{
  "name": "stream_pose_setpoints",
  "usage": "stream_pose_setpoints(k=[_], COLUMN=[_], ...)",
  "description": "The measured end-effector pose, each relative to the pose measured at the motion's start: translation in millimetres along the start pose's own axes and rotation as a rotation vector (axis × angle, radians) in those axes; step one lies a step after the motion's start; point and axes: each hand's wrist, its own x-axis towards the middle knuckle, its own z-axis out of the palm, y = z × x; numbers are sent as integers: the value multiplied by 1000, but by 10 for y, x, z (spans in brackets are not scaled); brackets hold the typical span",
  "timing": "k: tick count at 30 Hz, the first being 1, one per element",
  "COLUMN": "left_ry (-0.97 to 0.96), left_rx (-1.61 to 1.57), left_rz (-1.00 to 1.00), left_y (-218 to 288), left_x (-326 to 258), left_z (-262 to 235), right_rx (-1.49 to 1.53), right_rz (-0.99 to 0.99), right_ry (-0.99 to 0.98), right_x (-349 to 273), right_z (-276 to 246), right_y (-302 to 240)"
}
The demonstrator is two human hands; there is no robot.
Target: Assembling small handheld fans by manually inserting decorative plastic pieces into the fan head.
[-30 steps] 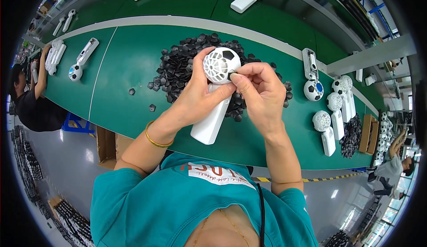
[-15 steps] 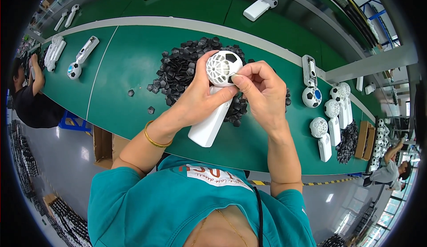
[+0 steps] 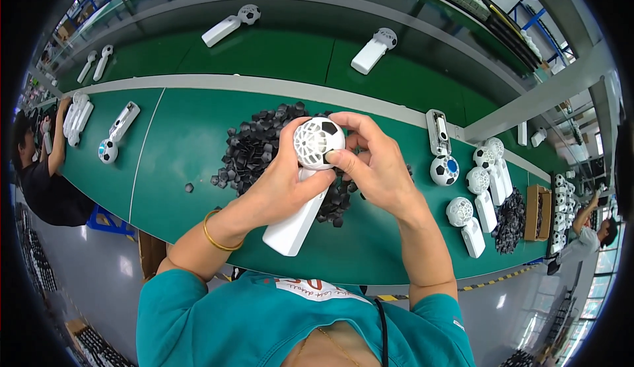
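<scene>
A white handheld fan (image 3: 296, 225) with a round, football-patterned grille head is held above the table, its handle slanting down to the left. My left hand (image 3: 281, 185) is closed round the neck and the left side of the head. My right hand (image 3: 376, 162) grips the head from the right, fingers curled over its edge. Its thumb presses on a dark pentagon patch at the lower right of the ball, partly covered by the thumb. Another black pentagon (image 3: 329, 128) sits in the head's upper right. Behind my hands lies a heap of loose black pentagon pieces (image 3: 254, 146).
Several similar fans (image 3: 477, 182) lie on the green table (image 3: 396, 248) at the right, near more black pieces (image 3: 510, 221) and a cardboard box (image 3: 537, 212). Two fans (image 3: 374, 50) rest on the green surface beyond the pale ledge. A co-worker (image 3: 49, 175) sits at far left.
My right hand has gone from a fingertip pinch at the ball's lower edge to fingers wrapped over its right side, thumb pressing. The view has tilted, showing more of the far surface.
</scene>
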Motion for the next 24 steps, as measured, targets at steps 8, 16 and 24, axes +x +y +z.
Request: stream_pose_setpoints(k=[8,16,24], left_ry=[-88,102,319], left_rx=[275,689,942], left_rz=[113,133,270], left_y=[131,-299,-1321], left_x=[633,2301,3029], left_z=[-134,-526,-1424], right_rx=[115,263,-554], right_rz=[9,104,8], right_ry=[164,440,559], right_x=[172,-144,-538], right_z=[-117,-195,-642], right_y=[118,639,715])
